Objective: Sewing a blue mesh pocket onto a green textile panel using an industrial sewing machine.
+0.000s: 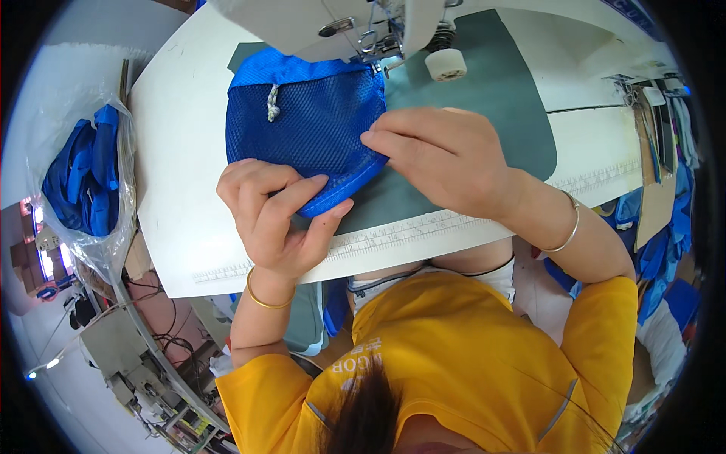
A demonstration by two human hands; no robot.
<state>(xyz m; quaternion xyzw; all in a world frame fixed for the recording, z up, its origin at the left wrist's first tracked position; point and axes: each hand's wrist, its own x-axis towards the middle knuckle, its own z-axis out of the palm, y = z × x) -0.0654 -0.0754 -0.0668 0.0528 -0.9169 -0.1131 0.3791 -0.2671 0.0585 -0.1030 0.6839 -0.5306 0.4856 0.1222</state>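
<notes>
A blue mesh drawstring pouch (302, 121) lies on the white table, its solid blue top band reaching under the head of a sewing machine (318, 30). A knotted, pale speckled cord (273, 104) hangs from the band. My left hand (276, 216) pinches the pouch's lower edge between thumb and fingers. With thumb and fingertips together, my right hand (450, 155) grips the pouch's right edge, just below the needle area (374, 60). The needle tip itself is too small to make out.
The white table (178, 204) has a dark green mat (514, 113) and a printed ruler strip (423, 231) along its near edge. A clear plastic bag (113, 242) with blue pieces hangs at the left. Blue fabric (658, 257) and cardboard (656, 208) crowd the right side.
</notes>
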